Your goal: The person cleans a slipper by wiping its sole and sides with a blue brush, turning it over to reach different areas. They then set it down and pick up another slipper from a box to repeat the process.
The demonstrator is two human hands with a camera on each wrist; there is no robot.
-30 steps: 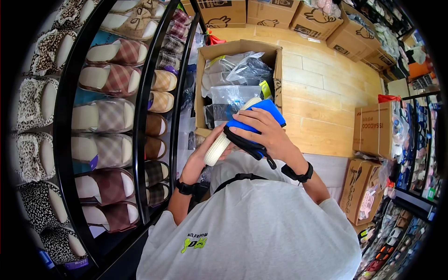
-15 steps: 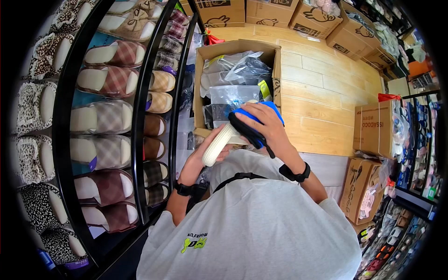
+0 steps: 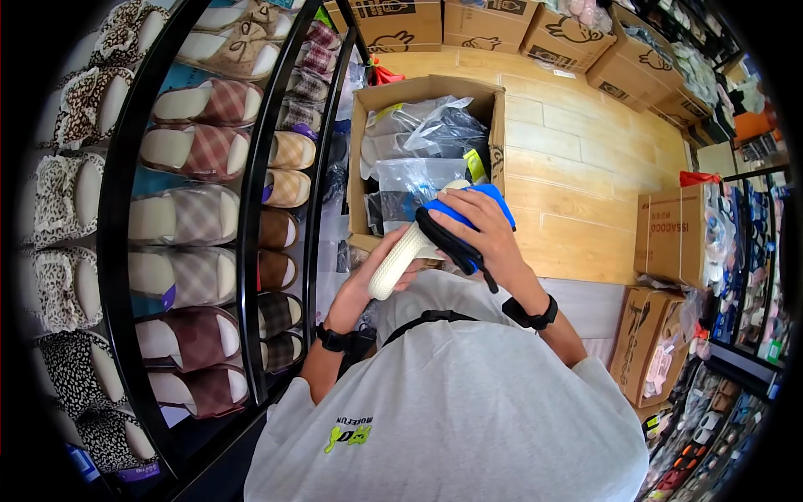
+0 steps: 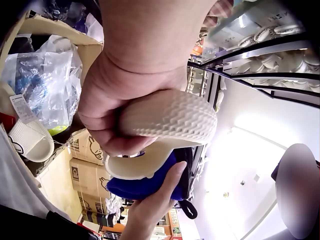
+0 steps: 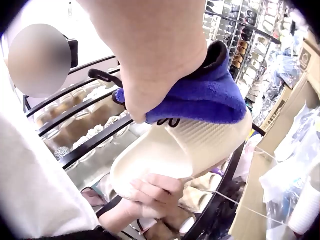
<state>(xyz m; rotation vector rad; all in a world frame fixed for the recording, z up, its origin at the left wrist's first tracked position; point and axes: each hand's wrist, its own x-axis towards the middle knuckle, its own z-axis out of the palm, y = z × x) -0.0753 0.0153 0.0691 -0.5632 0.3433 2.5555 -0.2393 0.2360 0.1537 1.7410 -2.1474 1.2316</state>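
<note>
A cream slipper (image 3: 393,266) with a dimpled sole edge is held in front of the person's waist. My left hand (image 3: 361,283) grips its heel end, fingers curled round the rim, as the right wrist view shows. My right hand (image 3: 492,238) grips a blue plush cloth (image 5: 210,102) with black trim and a hanging black loop (image 4: 189,209). The cloth lies over the slipper's ribbed upper (image 5: 200,142), with the right thumb (image 4: 172,180) along its near side. Beneath the cloth, part of the upper is hidden.
An open carton (image 3: 358,159) with plastic-bagged slippers stands just beyond the hands. To the left, a black rack (image 3: 251,192) carries rows of plaid and leopard slippers (image 3: 188,213). More cartons (image 3: 669,226) line the back and right, around a wooden floor (image 3: 577,167).
My right hand and the blue cloth have slid a little to the right along the slipper, baring more of its heel side. The left hand keeps its grip.
</note>
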